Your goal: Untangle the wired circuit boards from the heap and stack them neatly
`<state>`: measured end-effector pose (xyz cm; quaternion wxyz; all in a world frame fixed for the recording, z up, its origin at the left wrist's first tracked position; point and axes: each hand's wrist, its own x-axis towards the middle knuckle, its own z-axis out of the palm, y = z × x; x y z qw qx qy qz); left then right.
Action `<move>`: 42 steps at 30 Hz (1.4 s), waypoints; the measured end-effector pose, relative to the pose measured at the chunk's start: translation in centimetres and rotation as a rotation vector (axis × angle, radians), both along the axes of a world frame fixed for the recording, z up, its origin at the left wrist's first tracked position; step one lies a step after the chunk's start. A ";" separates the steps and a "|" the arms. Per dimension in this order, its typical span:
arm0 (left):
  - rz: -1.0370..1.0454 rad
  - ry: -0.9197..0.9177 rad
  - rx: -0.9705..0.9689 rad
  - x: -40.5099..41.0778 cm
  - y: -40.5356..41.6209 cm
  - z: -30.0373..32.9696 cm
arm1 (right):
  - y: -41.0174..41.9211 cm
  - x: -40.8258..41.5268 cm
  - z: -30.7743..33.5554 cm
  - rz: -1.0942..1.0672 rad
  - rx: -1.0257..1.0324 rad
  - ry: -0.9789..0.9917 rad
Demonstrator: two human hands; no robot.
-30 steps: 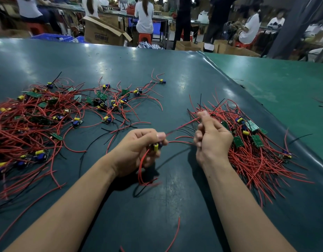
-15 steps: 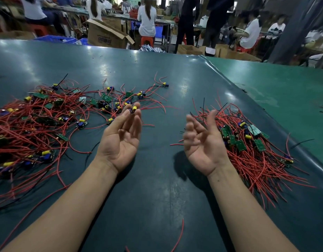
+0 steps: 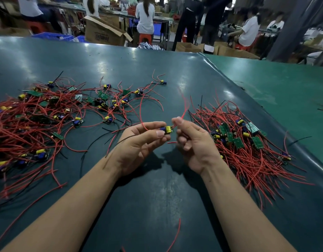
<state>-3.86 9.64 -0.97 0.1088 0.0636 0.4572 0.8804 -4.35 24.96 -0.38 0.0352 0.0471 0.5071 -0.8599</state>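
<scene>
Your left hand (image 3: 139, 142) pinches a small circuit board (image 3: 167, 130) between thumb and fingers, held above the table (image 3: 157, 197); your right hand (image 3: 191, 142) pinches its red wire (image 3: 184, 110) just beside it; the tangled heap (image 3: 39, 120) lies left, the sorted stack (image 3: 248, 142) right.

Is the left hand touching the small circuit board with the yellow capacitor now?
Touching. The head view shows the left hand pinching the circuit board between thumb and fingertips.

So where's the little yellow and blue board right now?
Mid-table in the head view, the circuit board is pinched by the left hand, beside the right hand.
</scene>
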 end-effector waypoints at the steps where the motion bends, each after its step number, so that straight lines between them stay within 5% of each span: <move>1: 0.013 -0.012 0.006 0.0 -0.1 0.1 | 0.3 -0.2 0.1 -0.075 -0.034 0.005; 10: 0.080 -0.096 0.177 -0.1 -1.1 0.8 | 2.7 -1.1 0.5 -0.553 -0.319 0.067; 13: 0.091 -0.128 0.251 -0.4 -1.7 0.7 | 1.4 -0.2 0.3 -0.201 -0.070 0.030; 17: 0.000 -0.020 -0.020 0.0 -1.0 0.3 | -1.5 1.3 -0.3 0.229 0.240 0.215; 24: 0.128 0.077 -0.148 -0.3 -0.5 0.3 | -2.4 2.1 -0.6 -0.197 0.430 0.483; 27: 0.153 0.067 -0.137 -0.6 -0.6 0.0 | -1.3 1.3 0.1 -0.491 0.286 0.402; 30: 0.131 0.013 -0.152 -0.8 -0.9 -0.2 | 1.0 0.3 0.2 -0.736 -0.074 0.152; 33: 0.097 -0.005 -0.153 -0.9 -1.1 -0.4 | 1.9 0.5 -0.5 -0.789 -0.262 -0.001; 37: 0.097 -0.017 -0.124 -0.9 -1.2 -0.3 | 1.5 0.7 -0.1 -0.730 -0.174 -0.022; 42: 0.099 -0.010 -0.102 -0.8 -1.0 -0.4 | 0.3 2.2 1.3 -0.570 0.169 0.336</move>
